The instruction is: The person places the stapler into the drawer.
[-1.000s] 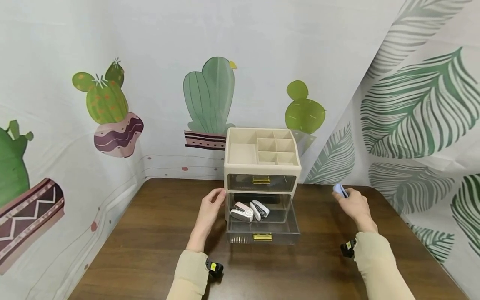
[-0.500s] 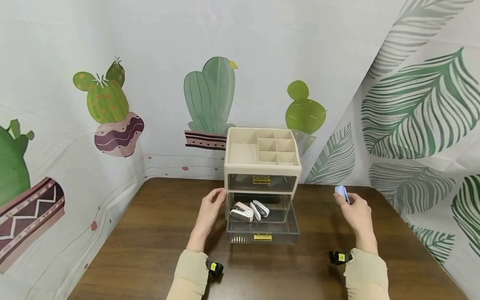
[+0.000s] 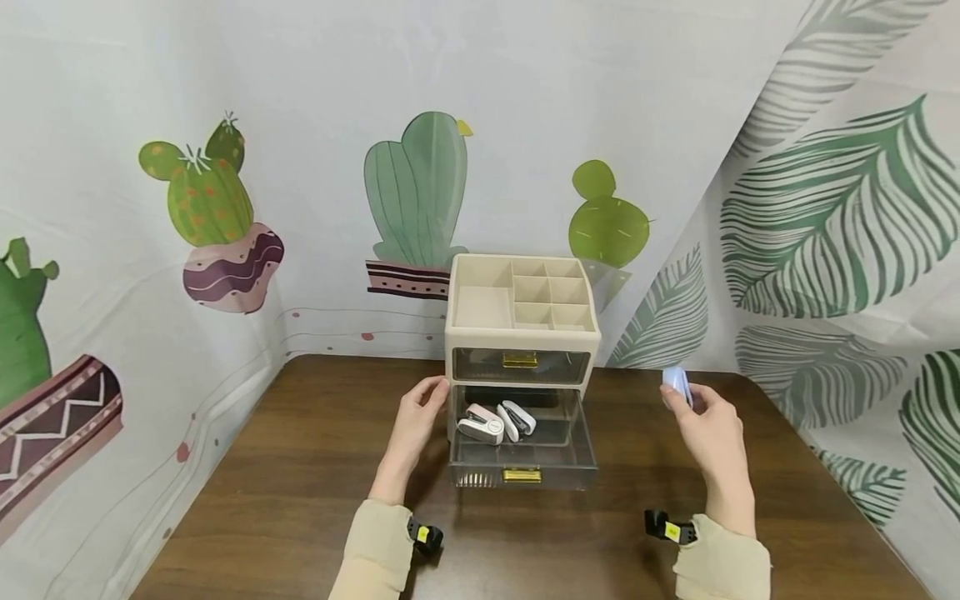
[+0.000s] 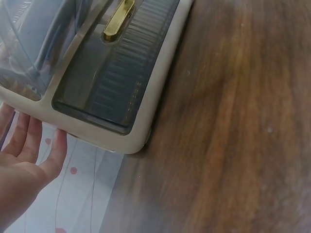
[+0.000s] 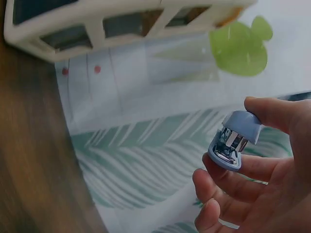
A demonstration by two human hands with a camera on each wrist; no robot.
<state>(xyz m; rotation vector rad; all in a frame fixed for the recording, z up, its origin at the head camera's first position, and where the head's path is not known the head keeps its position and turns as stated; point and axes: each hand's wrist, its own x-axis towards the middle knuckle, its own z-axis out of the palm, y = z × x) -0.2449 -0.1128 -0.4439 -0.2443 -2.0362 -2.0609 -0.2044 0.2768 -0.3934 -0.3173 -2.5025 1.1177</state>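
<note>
between right hand [image 5: 262,189] thumb and fingers [image 5: 228,182]: blue stapler [image 5: 232,138], pinched.

staplers [image 3: 498,421] in drawer [image 3: 522,454], perhaps three

A dark wooden table [image 3: 300,467] stands in a corner hung with printed fabric. The left and back cloth [image 3: 315,92] is pale, with potted cacti: a spotted one [image 3: 206,196], a tall blue-green one [image 3: 416,192], a round green one [image 3: 606,221]. The right drape [image 3: 840,217] shows large green leaves. Light is soft and even
</note>
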